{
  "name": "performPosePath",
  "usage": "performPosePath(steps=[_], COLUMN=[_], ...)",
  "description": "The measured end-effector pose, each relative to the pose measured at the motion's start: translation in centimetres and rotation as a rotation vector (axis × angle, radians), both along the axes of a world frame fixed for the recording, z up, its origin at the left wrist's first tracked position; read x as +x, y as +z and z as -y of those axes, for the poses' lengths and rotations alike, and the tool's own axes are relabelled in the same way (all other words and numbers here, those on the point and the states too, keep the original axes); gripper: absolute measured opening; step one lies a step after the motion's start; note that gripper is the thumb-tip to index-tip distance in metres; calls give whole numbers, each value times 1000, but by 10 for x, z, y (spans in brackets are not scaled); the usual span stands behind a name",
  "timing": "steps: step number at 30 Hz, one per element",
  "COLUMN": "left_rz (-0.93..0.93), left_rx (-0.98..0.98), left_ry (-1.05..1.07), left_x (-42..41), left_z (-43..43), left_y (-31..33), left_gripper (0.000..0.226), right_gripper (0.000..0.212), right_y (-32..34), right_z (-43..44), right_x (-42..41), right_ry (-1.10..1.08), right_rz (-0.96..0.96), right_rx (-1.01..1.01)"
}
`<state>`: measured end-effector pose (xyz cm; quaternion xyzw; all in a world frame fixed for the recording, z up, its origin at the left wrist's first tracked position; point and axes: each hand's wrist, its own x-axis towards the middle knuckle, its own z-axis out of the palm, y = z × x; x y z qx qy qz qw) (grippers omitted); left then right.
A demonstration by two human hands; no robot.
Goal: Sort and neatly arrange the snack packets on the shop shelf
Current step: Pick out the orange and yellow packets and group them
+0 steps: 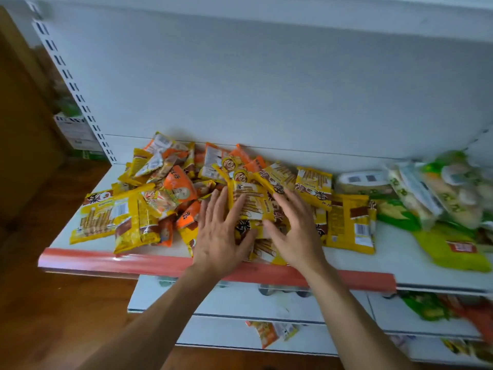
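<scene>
So there's one big messy heap of snack packets on the white shelf [394,259], piled from the back panel to just short of the red strip [106,259] along the front edge.

Counting is rough because everything overlaps:
- yellow packets [96,220] with the biscuit sticks printed on them: I can pick out at least six, lying flat or tilted at all angles, one off at the far left end and two at the right end of the heap
- orange packets [178,186]: at least five, mostly in the back and left part, mixed in with the yellow ones
- green packets [453,249] and clear-and-pale ones in a separate bunch at the right end of the shelf: at least four, blurry

Two hands are in the shot, both on the middle of the heap. The left hand [218,231] lies flat with its fingers straight and spread over a yellow packet. The right hand [296,228] is just beside it, also splayed flat on the yellow ones. Neither hand is curled round or pinching anything — they're just resting on top, palms down.

Below, the lower shelf [240,300] has one loose packet [269,333], orange and white, and a few more green and orange ones over on the right. One slotted upright [77,94] runs up the left side.
</scene>
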<state>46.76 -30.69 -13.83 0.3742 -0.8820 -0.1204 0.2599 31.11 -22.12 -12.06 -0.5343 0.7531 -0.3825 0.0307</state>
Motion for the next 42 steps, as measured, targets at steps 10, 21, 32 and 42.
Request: performPosePath(steps=[10, 21, 32, 42], left_rz=[67, 317, 298, -177], left_rx=[-151, -237, -233, 56], left_ry=[-147, -157, -114, -237], left_x=[-61, -104, -130, -160], left_z=[-21, -25, -38, -68], left_y=[28, -6, -10, 20], left_gripper=[71, 71, 60, 51], right_gripper=[71, 47, 49, 46], right_y=[-4, 3, 16, 7], right_z=[-80, -63, -45, -73], right_x=[-92, -112, -142, -167], right_ry=[-572, -477, -383, -441], right_rz=[341, 991, 736, 593], right_rx=[181, -12, 70, -86])
